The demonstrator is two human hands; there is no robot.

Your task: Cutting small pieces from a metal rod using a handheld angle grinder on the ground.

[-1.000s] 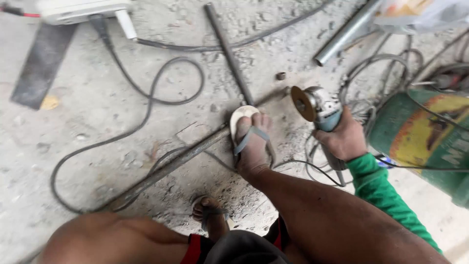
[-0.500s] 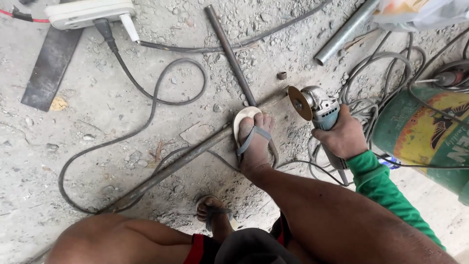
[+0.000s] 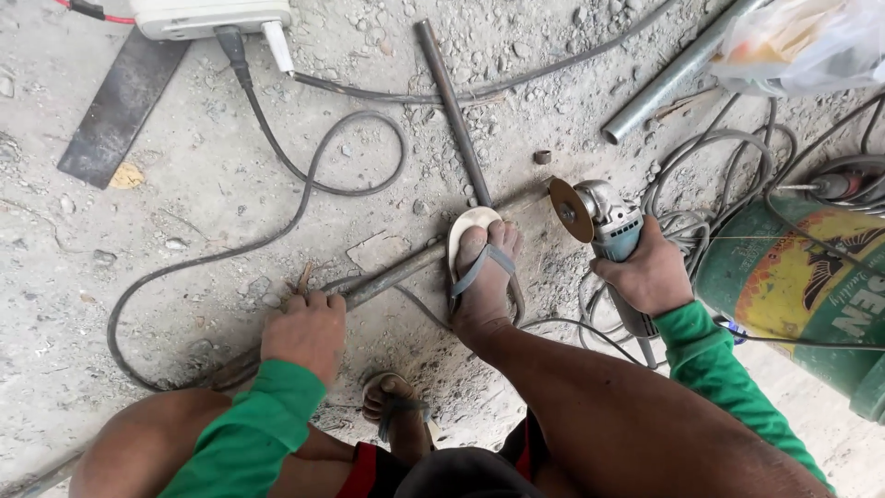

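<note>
Since the earlier frame, the left hand (image 3: 306, 329) has entered view at seven o'clock, fingers curled down onto the long steel rod (image 3: 387, 275), pinned by the sandalled foot (image 3: 484, 277). Right hand (image 3: 648, 274), three o'clock, remains clenched around the angle grinder (image 3: 604, 226).

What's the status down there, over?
Left hand pressing on the long metal bar. Right hand gripping angle grinder, disc at bar's end. Sandalled foot pins bar; cables nearby.

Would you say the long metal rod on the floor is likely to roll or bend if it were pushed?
The rod looks round, so it might roll, though the foot and left hand pin it. It lies straight, so it is probably stiff. On the gritty floor it would probably drag rather than slide.
</note>
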